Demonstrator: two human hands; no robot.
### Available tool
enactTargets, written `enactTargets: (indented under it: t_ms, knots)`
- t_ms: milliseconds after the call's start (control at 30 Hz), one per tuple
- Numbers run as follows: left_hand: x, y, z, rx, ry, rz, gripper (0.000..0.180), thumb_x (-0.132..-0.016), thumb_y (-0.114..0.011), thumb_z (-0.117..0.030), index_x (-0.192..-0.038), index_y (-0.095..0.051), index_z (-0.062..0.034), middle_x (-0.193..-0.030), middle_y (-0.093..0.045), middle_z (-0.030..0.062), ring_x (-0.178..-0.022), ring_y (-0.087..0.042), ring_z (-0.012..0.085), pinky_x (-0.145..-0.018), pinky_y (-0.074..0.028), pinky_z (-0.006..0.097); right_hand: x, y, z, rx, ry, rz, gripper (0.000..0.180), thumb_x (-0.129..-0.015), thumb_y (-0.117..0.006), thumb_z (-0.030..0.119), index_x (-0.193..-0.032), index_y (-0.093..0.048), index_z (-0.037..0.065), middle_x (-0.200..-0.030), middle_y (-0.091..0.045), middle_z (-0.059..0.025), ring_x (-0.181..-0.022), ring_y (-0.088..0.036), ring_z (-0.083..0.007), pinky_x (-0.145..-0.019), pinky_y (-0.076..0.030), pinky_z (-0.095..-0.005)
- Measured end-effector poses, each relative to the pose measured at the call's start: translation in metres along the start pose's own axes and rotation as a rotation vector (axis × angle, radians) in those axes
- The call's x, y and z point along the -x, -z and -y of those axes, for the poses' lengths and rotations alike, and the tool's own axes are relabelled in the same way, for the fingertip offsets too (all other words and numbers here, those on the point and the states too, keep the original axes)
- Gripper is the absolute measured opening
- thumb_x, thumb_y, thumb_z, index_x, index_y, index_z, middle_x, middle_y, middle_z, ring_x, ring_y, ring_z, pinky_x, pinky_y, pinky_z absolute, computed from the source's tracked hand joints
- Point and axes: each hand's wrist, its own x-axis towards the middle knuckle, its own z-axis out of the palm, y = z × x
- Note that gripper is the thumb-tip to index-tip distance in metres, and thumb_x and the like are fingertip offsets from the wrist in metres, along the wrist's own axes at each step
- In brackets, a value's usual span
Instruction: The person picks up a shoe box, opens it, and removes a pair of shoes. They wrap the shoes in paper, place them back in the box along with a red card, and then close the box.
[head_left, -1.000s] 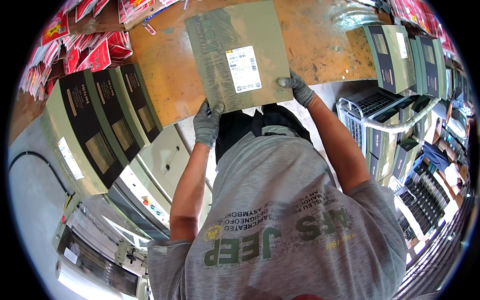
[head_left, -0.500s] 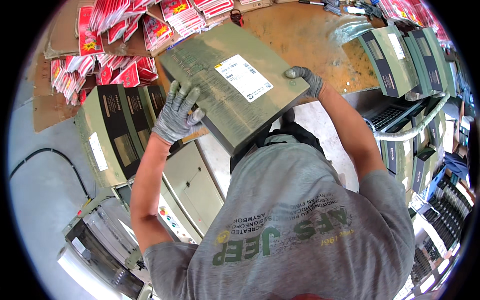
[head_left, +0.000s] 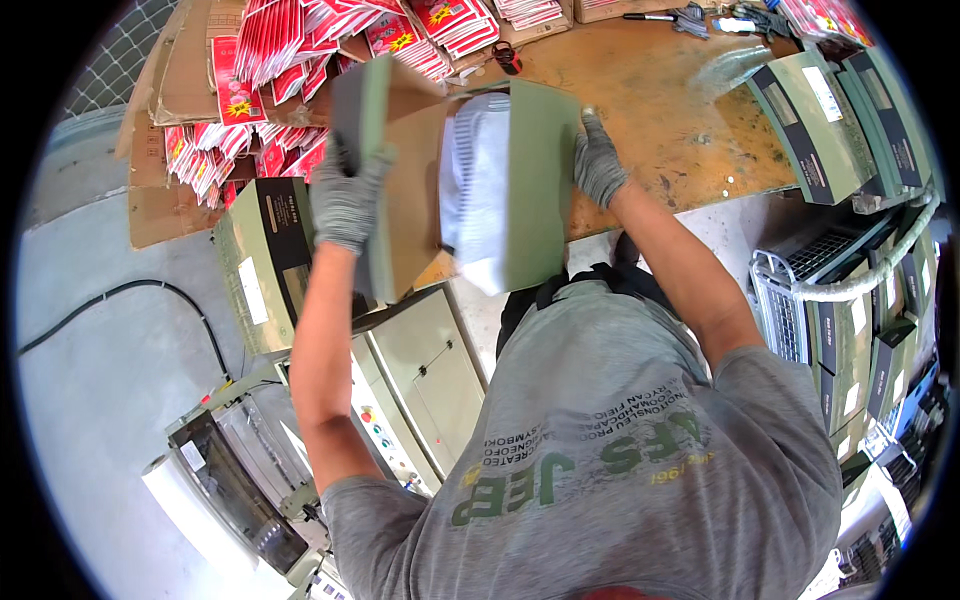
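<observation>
I hold an olive-green cardboard box up on its side above the edge of the orange workbench. Its brown flap hangs open toward me, and a white foam-wrapped item shows inside. My left hand, in a grey glove, grips the box's left side near the open flap. My right hand, also gloved, presses against the box's right edge. Both forearms reach up from my grey shirt.
Red and white packets lie heaped on flattened cardboard at the bench's far left. More green boxes stand at the left and right. A grey machine sits below the bench. A white wire rack is at my right, and a black cable crosses the floor.
The box has been turned from lying flat with its label up onto its side. Its flap has come open, showing the white contents. My left hand moved up to the flap side.
</observation>
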Motion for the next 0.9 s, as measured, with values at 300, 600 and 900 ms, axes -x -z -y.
enactTargets:
  t_ms: [300, 600, 900]
  knots:
    - [0.056, 0.109, 0.178, -0.354, 0.148, -0.371, 0.053, -0.092, -0.076, -0.037, -0.13, -0.065, -0.0011, -0.118, -0.072, 0.0092, -0.103, -0.069, 0.0207, -0.085, -0.058, 0.033, 0.012, 0.076, -0.04, 1.551, 0.543, -0.107, 0.068, -0.105, -0.042, 0.048, -0.153, -0.038, -0.001, -0.149, -0.046, -0.0318, -0.14, -0.045, -0.0434, -0.118, -0.033, -0.0432]
    - [0.094, -0.184, 0.042, -0.772, 0.056, 0.344, 0.116, -0.072, -0.074, -0.074, -0.158, -0.036, -0.0073, -0.145, -0.053, 0.022, -0.136, -0.049, 0.0357, -0.115, -0.035, 0.051, 0.019, 0.085, -0.047, 1.756, 0.583, -0.331, 0.061, -0.106, -0.045, 0.041, -0.145, -0.047, -0.006, -0.141, -0.053, -0.032, -0.132, -0.05, -0.046, -0.115, -0.035, -0.0474]
    - [0.077, -0.174, 0.142, -0.727, -0.163, 0.366, 0.058, -0.08, -0.074, -0.041, -0.13, -0.068, -0.0144, -0.155, -0.046, 0.0146, -0.147, -0.035, 0.0344, -0.124, -0.017, 0.057, 0.052, 0.025, -0.055, 2.098, 1.398, 0.204, 0.048, -0.085, -0.061, 0.013, -0.131, -0.06, -0.002, -0.134, -0.06, -0.0228, -0.123, -0.056, -0.0432, -0.11, -0.043, -0.0511]
